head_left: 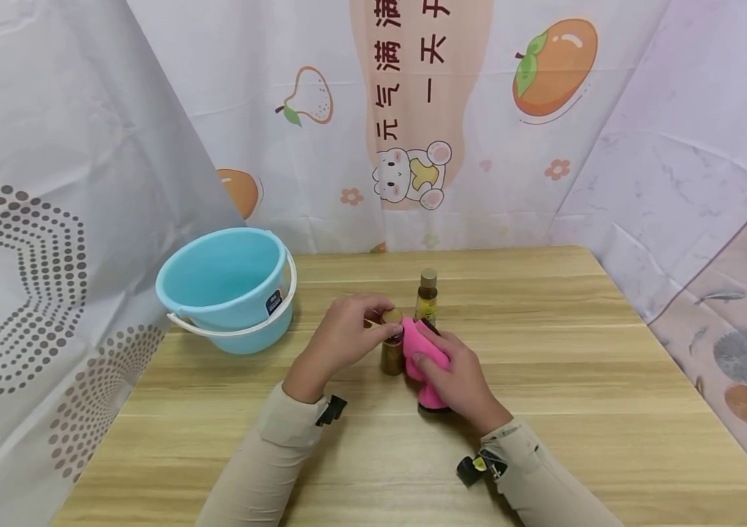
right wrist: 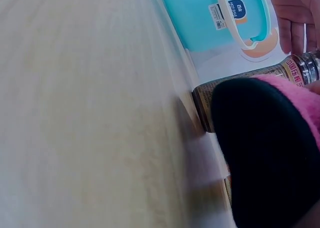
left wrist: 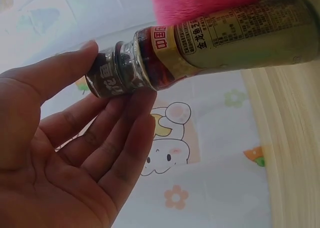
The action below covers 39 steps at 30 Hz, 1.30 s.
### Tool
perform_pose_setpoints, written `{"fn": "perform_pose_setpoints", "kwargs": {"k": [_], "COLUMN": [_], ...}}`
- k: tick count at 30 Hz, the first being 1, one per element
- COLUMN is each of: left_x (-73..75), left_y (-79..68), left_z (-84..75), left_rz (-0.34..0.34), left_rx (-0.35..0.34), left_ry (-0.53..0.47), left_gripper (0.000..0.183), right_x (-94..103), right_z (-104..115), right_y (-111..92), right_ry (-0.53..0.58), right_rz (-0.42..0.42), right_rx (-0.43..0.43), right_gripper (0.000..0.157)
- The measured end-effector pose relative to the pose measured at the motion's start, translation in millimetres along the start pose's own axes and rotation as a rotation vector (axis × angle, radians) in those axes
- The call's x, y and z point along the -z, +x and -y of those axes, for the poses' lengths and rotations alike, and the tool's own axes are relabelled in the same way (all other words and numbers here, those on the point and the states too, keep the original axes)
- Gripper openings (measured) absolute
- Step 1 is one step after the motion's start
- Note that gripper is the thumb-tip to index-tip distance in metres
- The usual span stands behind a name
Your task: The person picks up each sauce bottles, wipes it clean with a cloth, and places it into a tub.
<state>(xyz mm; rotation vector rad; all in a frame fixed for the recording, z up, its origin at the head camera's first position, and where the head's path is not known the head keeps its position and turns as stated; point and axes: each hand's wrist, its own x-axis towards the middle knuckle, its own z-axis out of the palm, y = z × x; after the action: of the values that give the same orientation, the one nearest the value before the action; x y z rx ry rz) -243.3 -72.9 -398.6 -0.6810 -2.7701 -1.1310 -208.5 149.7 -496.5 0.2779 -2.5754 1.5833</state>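
My left hand point(head_left: 345, 331) pinches the capped top of a dark glass bottle point(head_left: 392, 360). In the left wrist view the thumb lies on the cap point(left wrist: 103, 73) and the fingertips are at the neck. The bottle stands upright on the table, its label printed with red and black characters. A pink fuzzy pad point(head_left: 427, 350) with a flat black backing point(right wrist: 262, 138) is gripped by my right hand point(head_left: 462, 384) against the bottle's side. Just behind it stands a second bottle point(head_left: 427, 298) with a gold-brown cap and yellow label, its lower part hidden.
A light blue bucket point(head_left: 248, 342) with a white handle stands at the back left of the wooden table point(head_left: 544, 439). Printed curtains point(head_left: 320, 168) hang behind the table and along both sides.
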Motion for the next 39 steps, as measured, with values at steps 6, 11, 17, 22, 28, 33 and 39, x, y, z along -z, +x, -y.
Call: {"fn": "perform_pose_setpoints", "kwargs": {"k": [6,11,17,22,28,33,39], "left_x": [0.5,0.5,0.1,-0.9,-2.7,-2.6,-1.2], "left_y": [-0.7,0.8,4.0,6.4,8.5,8.7,7.2], "left_z": [0.5,1.4,8.5,16.6,23.8,25.7,21.9], "left_rz": [0.001,0.021,0.056,0.066,0.080,0.083,0.088], "left_rx": [-0.006,-0.005,0.062,0.100,0.108,0.097,0.108], "left_ry": [-0.014,-0.047,-0.145,-0.169,-0.208,-0.212,-0.191], "left_gripper": [0.031,0.033,0.036,0.041,0.037,0.037,0.039], "right_x": [0.0,0.5,1.0,0.3,0.5,1.0,0.8], "right_z": [2,4,6,4,2,1,-2], "right_y": [-1,-2,-3,-2,-1,0,0], "right_ry": [0.097,0.173,0.196,0.198,0.143,0.079,-0.002], "right_rz": [-0.057,-0.075,-0.060,-0.048,-0.006,0.037,0.080], "right_rx": [0.121,0.167,0.143,0.093,-0.004,-0.078,-0.148], "right_gripper": [0.051,0.051,0.051,0.047,0.046,0.049,0.052]}}
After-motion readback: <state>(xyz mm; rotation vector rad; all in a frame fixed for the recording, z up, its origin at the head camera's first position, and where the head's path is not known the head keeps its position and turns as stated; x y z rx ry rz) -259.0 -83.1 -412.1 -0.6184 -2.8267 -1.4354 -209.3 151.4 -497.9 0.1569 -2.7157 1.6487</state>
